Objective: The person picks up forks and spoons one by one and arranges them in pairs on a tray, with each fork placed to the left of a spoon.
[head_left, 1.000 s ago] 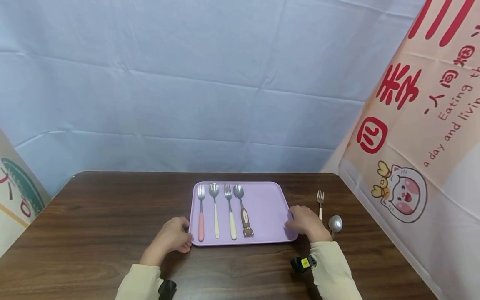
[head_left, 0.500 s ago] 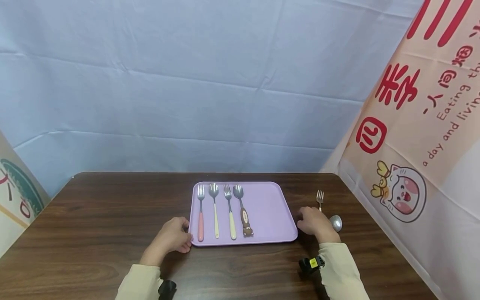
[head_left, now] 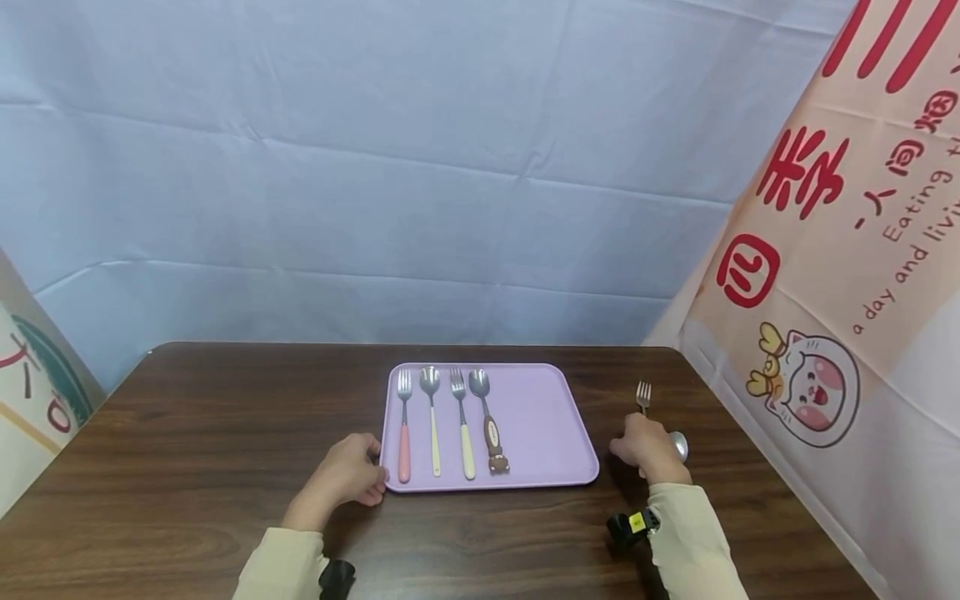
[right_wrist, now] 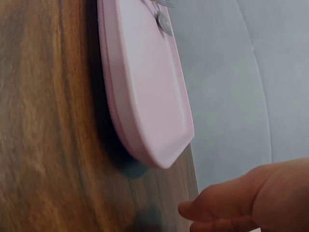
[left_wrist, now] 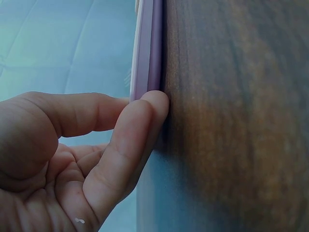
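Note:
My left hand (head_left: 347, 471) is at the lilac tray's (head_left: 540, 433) near left corner. In the left wrist view its thumb and fingers (left_wrist: 128, 140) pinch the tray rim (left_wrist: 145, 58). Four pieces lie side by side on the tray: a pink-handled fork (head_left: 404, 450), a cream-handled spoon (head_left: 435, 442), a cream-handled fork (head_left: 466, 442) and a brown bear-handled spoon (head_left: 491, 433). My right hand (head_left: 647, 450) is over the table right of the tray, above a loose fork's (head_left: 643, 393) hidden handle. The right wrist view shows its fingers (right_wrist: 222, 203) extended, apart from the tray corner.
Another loose spoon (head_left: 680, 444) lies right of my right hand, mostly hidden by it. The dark wooden table (head_left: 225, 417) ends at a pale blue cloth (head_left: 375, 208). A printed cloth (head_left: 810, 250) hangs along the right side.
My right hand has left the tray's right rim and moved right, over the loose fork and spoon. The left hand stays at the tray corner; the tray and its cutlery keep their places.

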Demonstrator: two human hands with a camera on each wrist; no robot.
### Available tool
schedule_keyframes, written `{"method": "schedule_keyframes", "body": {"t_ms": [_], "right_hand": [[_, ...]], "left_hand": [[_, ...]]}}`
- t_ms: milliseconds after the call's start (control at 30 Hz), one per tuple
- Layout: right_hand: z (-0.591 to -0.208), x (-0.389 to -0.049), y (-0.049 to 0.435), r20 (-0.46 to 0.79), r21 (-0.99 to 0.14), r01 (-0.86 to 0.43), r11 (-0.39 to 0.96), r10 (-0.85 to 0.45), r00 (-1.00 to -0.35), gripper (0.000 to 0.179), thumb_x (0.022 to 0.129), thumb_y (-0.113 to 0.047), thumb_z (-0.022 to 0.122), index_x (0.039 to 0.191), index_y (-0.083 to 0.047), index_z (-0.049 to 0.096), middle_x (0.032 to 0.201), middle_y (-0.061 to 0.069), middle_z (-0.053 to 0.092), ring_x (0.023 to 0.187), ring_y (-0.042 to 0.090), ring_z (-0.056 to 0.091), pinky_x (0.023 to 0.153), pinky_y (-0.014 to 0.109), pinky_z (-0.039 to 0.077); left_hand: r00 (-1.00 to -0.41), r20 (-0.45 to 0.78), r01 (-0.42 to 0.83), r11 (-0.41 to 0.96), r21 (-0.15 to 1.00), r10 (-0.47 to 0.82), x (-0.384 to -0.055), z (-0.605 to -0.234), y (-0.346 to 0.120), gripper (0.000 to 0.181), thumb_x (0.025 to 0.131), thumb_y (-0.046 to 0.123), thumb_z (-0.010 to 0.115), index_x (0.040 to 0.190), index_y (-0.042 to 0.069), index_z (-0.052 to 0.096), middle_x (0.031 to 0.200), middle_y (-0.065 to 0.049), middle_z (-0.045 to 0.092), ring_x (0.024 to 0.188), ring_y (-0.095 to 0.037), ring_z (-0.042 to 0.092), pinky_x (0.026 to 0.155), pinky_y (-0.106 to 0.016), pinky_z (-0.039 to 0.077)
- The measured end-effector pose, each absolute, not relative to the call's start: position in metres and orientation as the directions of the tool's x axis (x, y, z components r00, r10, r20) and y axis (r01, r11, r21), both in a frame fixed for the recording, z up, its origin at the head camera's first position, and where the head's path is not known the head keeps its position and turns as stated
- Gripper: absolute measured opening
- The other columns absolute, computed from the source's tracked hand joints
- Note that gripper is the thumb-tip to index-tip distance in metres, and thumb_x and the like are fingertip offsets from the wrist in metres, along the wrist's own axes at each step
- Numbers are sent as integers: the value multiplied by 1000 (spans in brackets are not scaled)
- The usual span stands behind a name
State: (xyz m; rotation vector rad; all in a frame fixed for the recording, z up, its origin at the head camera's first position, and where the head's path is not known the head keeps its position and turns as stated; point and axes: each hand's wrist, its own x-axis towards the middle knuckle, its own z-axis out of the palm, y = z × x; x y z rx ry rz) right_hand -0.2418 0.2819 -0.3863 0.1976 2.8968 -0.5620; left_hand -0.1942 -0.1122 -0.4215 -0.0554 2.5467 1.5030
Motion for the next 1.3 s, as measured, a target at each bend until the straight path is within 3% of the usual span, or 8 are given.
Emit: {"method": "schedule_keyframes", "body": {"t_ms": [267,533,867,1100,1300], "right_hand": [[-385,-250,292,-196,-279,155,948,102,-975,22,79,-4,55,93,13,55,79,22,56,64,30,55,58,42,49],[-385,-254,295,-207,-289,173,942,116,-972,15,83,0,50,89,12,56,68,15,53,55,27,54,47,36,47],[-389,-259,297,-200,-281,204,938,151,-968,11,80,0,51,85,9,56,70,17,53,61,29,54,50,36,47],[-394,-263,299,-258,-324,238,916,156,-954,7,81,2,51,81,8,54,64,15,54,49,23,52,37,24,41],[-394,-262,298,-251,-342,218,914,135,-959,9,82,2,50,75,7,52,64,15,52,47,22,51,36,22,40]], "left_hand": [[-982,-180,-129,488,863,60,-194,-421,-112,24,76,-15,57,100,-14,50,58,-13,57,47,-20,58,43,-31,54],[-981,-185,-134,477,868,60,-194,-423,-113,27,76,-14,57,102,-15,49,59,-13,57,47,-20,58,44,-32,55],[-982,-181,-131,470,873,61,-194,-425,-113,25,76,-15,56,100,-15,49,58,-13,56,46,-20,58,43,-32,54],[-984,-167,-120,473,873,59,-192,-423,-112,24,75,-15,56,99,-14,50,57,-13,57,45,-19,58,42,-31,54],[-985,-158,-111,474,874,61,-193,-423,-113,25,75,-14,56,100,-15,50,57,-12,57,46,-19,58,43,-31,54]]}}
